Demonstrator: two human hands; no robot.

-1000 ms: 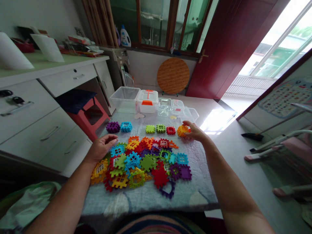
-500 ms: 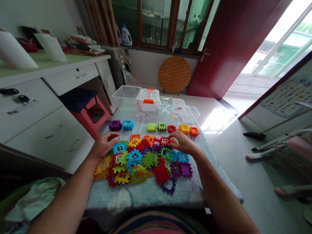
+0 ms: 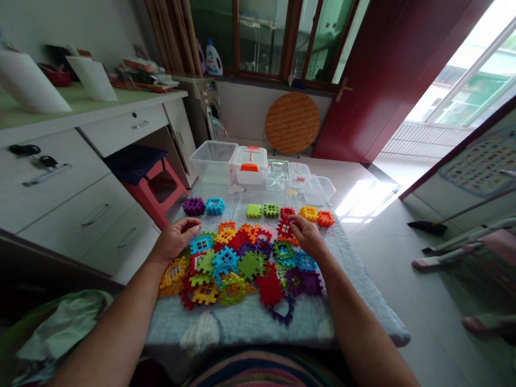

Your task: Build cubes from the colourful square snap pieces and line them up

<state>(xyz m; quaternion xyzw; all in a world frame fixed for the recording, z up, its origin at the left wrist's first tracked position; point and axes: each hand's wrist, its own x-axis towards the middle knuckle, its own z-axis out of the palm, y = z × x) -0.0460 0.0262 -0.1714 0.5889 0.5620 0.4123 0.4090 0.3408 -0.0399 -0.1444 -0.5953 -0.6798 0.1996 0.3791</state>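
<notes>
Many waffle blocks (image 3: 229,263), quilted cover (image 3: 242,329), white drawers (image 3: 60,177), red door (image 3: 387,75)

Right hand (image 3: 308,239) hides the tiles (image 3: 285,230) beneath it, at the pile's 2 o'clock. Desk clutter (image 3: 145,75) at 10 o'clock: too small to identify. Wall chart (image 3: 481,166) at 3 o'clock: cut off by frame edge, print unreadable.

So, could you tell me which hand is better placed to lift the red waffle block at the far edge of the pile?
Probably the right hand: its fingers are at the red waffle block, while the left hand is across the pile, beside a blue block.
</notes>
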